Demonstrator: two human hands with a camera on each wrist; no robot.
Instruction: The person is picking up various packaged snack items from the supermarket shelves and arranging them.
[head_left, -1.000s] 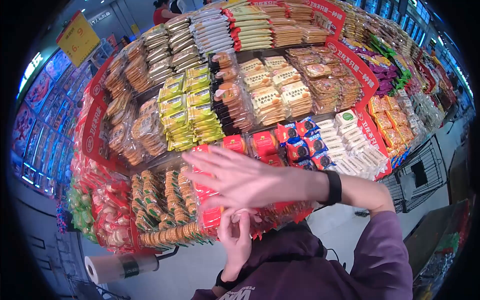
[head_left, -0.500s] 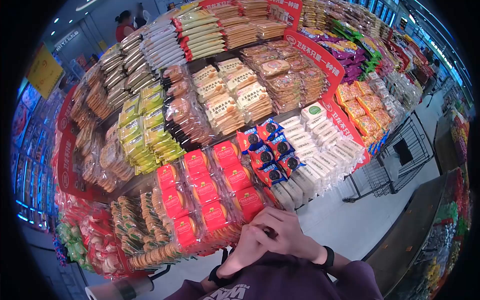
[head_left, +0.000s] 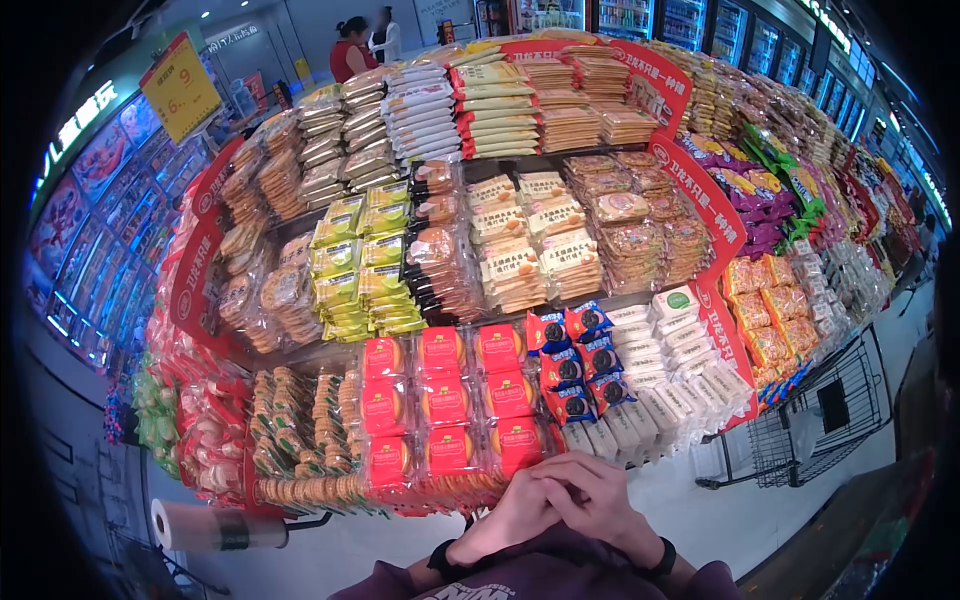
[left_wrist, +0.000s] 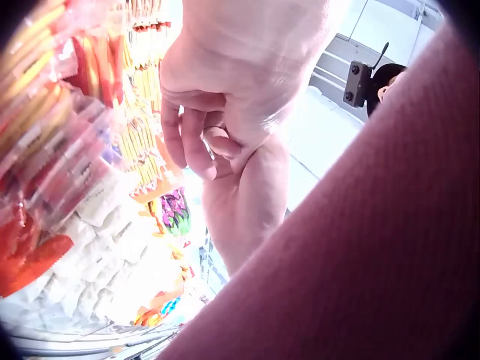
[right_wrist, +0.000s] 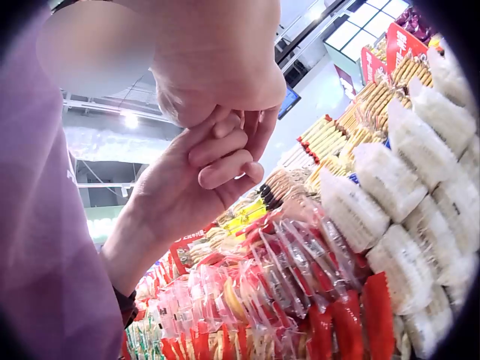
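Both hands meet low in front of the chest. In the head view the left hand [head_left: 515, 512] lies against the right hand [head_left: 592, 498], whose fingers fold over it. Curled fingers of the left hand [right_wrist: 199, 169] grip the right hand [right_wrist: 221, 56] in the right wrist view. The left wrist view has the left hand [left_wrist: 244, 52] large at the top, touching the right hand [left_wrist: 244, 199]. No product is visible in either hand. Just beyond them are red-labelled round cookie packs [head_left: 517, 442] and white wrapped packs [head_left: 640, 420].
Tiered snack shelves with red signs [head_left: 697, 180] fill the front. A roll of plastic bags [head_left: 200, 527] is at lower left, a wire cart [head_left: 830, 400] at right. Behind the display stands a person in red [head_left: 350, 52]; a yellow price sign [head_left: 180, 88] is at upper left.
The right hand has come down from over the red packs and joined the left hand near the chest. Since half a second ago the head view has shifted; the hands remain together.
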